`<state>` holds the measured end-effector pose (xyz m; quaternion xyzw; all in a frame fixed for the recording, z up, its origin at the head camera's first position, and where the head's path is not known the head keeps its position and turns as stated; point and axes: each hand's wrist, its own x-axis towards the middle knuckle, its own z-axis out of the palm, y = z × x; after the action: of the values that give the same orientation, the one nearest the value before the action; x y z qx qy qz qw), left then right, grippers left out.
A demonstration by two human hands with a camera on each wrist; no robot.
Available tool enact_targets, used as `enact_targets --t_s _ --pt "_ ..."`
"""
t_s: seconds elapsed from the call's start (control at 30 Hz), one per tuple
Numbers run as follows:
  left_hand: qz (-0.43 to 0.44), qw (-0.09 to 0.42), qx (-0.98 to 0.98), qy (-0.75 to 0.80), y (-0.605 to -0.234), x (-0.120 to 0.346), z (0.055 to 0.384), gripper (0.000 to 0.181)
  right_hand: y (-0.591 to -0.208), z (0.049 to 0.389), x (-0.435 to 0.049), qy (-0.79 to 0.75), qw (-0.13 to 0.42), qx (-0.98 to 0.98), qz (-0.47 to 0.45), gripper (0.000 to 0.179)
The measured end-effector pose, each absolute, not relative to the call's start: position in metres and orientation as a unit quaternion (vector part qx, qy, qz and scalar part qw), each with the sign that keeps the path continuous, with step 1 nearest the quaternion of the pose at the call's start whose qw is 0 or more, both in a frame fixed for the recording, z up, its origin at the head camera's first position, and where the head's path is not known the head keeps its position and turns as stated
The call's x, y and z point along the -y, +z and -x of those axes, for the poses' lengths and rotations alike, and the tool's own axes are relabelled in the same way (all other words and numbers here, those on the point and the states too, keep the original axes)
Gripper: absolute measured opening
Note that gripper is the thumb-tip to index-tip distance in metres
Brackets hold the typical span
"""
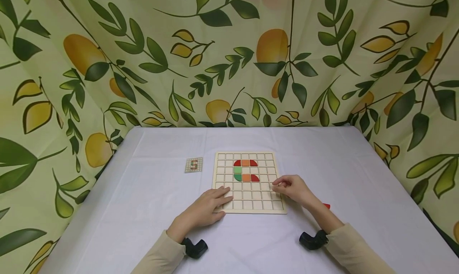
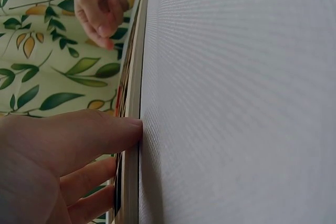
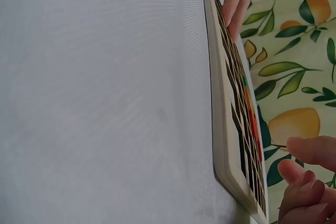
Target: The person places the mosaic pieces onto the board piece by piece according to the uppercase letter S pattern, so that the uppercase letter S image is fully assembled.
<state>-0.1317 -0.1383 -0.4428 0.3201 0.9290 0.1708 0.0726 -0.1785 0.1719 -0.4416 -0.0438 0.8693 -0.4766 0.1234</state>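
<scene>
The grid board [image 1: 250, 182] lies square mid-desk; the left hand [image 1: 211, 206] presses flat on its near-left corner, the right hand [image 1: 292, 187], fingers loosely curled and empty, hovers over its right edge.

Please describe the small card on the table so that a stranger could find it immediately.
On the white table, look left of the wooden grid board. The small card lies flat there, apart from the board and beyond the left hand. Unlike the board, it is tiny and carries a printed miniature grid with a coloured pattern.
</scene>
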Motion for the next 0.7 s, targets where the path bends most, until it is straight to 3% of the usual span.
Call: enact_targets --t_s 0.7 --pt "-0.321 0.069 -0.928 0.176 -0.442 0.138 0.131 0.047 -0.441 0.171 -0.214 -0.457 0.137 -0.876 0.074 0.029"
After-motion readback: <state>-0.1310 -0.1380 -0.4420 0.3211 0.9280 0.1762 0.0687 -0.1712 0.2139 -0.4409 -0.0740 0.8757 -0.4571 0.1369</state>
